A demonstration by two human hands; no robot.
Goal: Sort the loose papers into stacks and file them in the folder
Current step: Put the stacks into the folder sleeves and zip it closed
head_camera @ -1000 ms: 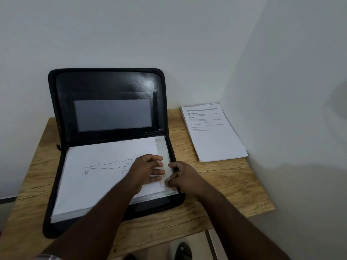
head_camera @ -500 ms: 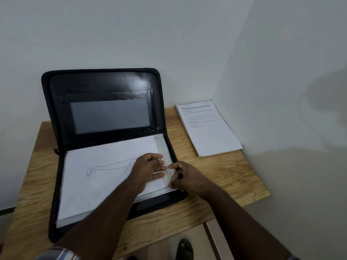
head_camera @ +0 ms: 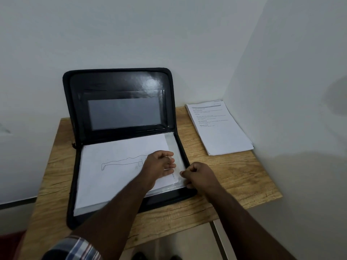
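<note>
While a black zip folder (head_camera: pixel 120 102) stands open on a small wooden table (head_camera: pixel 234 175), its lid leaning upright against a pale wall, a person works at the sheet filed inside. That sheet (head_camera: pixel 112 177), white and printed with a thin line drawing of a figure stretched out in a push-up pose, lies on top of a stack of clear plastic sleeves in the folder's lower half, its right edge stopping short of the sleeve's glossy right margin. The left hand (head_camera: pixel 159 164) rests on the right part of the sheet, palm down, fingers lying fairly straight and slightly spread toward the sleeve's edge. The right hand (head_camera: pixel 197 175) sits at the folder's right border, fingers curled inward and its fingertips pinching the edge of the clear sleeve (head_camera: pixel 172 145). A grey window pocket shows in the glossy inner face of the lid. To the right of the folder, well apart from it and close to the corner where two walls meet, a second stack of white papers (head_camera: pixel 219 132) lies flat on the table, the top page carrying several short blocks of printed text too small to read. A plaid sleeve (head_camera: pixel 75 248) shows at the bottom edge, on the left arm.
</note>
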